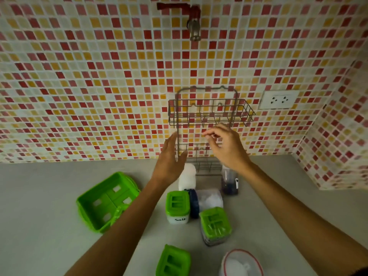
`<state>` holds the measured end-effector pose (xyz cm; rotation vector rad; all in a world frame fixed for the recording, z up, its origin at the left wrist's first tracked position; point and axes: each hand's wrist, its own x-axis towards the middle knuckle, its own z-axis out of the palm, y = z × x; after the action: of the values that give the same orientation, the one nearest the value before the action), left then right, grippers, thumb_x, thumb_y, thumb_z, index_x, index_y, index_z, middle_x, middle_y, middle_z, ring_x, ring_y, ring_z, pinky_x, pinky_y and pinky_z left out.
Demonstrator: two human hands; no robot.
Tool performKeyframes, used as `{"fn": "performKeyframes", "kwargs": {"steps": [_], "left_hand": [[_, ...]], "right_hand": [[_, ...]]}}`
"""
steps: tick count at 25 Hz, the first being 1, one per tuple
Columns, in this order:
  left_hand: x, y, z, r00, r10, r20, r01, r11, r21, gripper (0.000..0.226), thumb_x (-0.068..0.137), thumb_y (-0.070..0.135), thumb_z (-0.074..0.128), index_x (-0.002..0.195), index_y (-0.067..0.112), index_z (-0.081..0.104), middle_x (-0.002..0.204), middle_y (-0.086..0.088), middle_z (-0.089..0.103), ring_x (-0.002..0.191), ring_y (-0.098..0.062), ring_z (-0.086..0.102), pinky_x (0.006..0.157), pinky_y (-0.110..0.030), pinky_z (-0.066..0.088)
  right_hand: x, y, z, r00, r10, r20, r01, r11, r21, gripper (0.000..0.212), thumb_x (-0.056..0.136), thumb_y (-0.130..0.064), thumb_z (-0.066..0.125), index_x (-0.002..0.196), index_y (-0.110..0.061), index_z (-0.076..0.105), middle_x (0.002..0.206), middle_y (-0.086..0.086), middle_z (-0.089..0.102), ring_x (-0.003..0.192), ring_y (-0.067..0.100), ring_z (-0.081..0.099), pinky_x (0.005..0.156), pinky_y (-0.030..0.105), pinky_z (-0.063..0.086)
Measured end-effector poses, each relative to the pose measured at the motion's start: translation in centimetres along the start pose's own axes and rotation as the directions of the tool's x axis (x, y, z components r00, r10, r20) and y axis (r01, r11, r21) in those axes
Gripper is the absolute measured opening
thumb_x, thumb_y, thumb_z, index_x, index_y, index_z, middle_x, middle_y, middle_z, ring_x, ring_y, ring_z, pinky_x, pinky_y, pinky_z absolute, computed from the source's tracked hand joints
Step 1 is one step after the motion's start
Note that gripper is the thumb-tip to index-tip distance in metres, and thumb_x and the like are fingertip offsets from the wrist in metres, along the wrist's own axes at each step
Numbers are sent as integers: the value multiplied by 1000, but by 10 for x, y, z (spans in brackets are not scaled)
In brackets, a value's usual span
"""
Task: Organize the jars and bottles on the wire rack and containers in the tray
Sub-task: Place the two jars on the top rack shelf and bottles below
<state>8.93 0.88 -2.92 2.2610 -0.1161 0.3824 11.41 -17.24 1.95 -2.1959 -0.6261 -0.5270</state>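
Note:
A grey wire rack [211, 112] stands against the tiled wall with an empty top basket. My left hand [171, 158] is open, flat beside the rack's left upright. My right hand [225, 144] hovers in front of the rack's middle, fingers loosely curled and holding nothing. On the counter lie a green tray [105, 202], a green-lidded container marked Salt [177, 207], a second green-lidded container [216, 226] and a third [172, 260] at the bottom edge. A white bottle [188, 176], a blue-lidded jar on its side [207, 202] and a dark-filled jar [230, 183] sit below the rack.
A round white container with a red rim [242, 263] sits at the bottom right. A wall socket [278, 100] is right of the rack, and a tap [194, 24] is above it. The tiled wall turns a corner on the right.

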Motion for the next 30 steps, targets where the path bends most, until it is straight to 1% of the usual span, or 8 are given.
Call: {"fn": "performKeyframes", "kwargs": {"steps": [4, 8, 11, 15, 19, 23, 27, 30], "left_hand": [[-17, -18, 7, 987, -42, 155, 34, 998, 50, 67, 90, 30, 55, 147, 17, 22, 152, -6, 34, 137, -22, 34, 105, -24, 27], [-46, -37, 20, 944, -141, 297, 101, 984, 144, 70, 89, 29, 58, 147, 18, 21, 151, -7, 34, 135, -24, 36, 110, -32, 31], [-60, -48, 21, 922, -158, 355, 93, 977, 193, 77, 88, 25, 58, 149, 25, 11, 153, -8, 31, 136, -28, 36, 111, -43, 35], [-73, -58, 21, 912, -197, 359, 112, 963, 245, 74, 89, 33, 54, 148, 27, 9, 154, -6, 29, 137, -26, 34, 110, -42, 34], [-80, -62, 23, 893, -223, 391, 128, 959, 253, 62, 93, 39, 46, 146, 22, 19, 149, -6, 37, 133, -25, 39, 108, -41, 36], [-75, -52, 10, 941, -162, 298, 118, 980, 162, 59, 92, 33, 52, 144, 21, 27, 148, -5, 39, 134, -24, 38, 109, -36, 34], [-53, -11, -17, 987, 23, 158, 1, 989, -148, 47, 90, 40, 51, 134, 24, 46, 135, 3, 53, 124, -12, 50, 103, -27, 41], [-27, 27, -39, 983, 94, 160, -19, 910, -415, 55, 84, 49, 52, 134, 29, 44, 127, 12, 54, 113, 3, 56, 89, -12, 49]], "right_hand": [[-39, 18, 15, 937, 193, 290, -203, 979, 5, 19, 87, -11, 59, 105, -9, 65, 109, 8, 62, 101, 19, 59, 86, 23, 46], [-74, 37, 50, 659, 433, 615, -311, 901, -302, 65, 81, -48, 61, 135, -17, 43, 140, 10, 42, 125, 28, 44, 96, 33, 39], [-81, 39, 77, 493, 496, 715, -279, 868, -410, 91, 65, -58, 71, 140, -26, 31, 146, 11, 34, 130, 33, 36, 105, 46, 37], [-76, 45, 85, 407, 500, 764, -263, 866, -426, 110, 52, -53, 81, 142, -27, 24, 149, 8, 32, 133, 32, 31, 108, 48, 33], [-75, 43, 83, 429, 495, 755, -207, 868, -451, 111, 49, -48, 84, 141, -25, 27, 146, 7, 30, 131, 32, 28, 106, 46, 35], [-71, 32, 51, 598, 417, 684, -223, 907, -358, 105, 47, -49, 84, 136, -23, 34, 141, 2, 39, 126, 26, 35, 102, 44, 40], [-42, 2, 1, 766, 354, 536, -418, 908, -2, 100, 43, -57, 84, 130, -33, 40, 132, -15, 49, 123, 12, 45, 99, 31, 44], [-8, -22, -26, 841, 317, 438, -456, 852, 257, 84, 46, -58, 82, 120, -40, 49, 122, -21, 55, 116, 6, 51, 95, 26, 45]]}}
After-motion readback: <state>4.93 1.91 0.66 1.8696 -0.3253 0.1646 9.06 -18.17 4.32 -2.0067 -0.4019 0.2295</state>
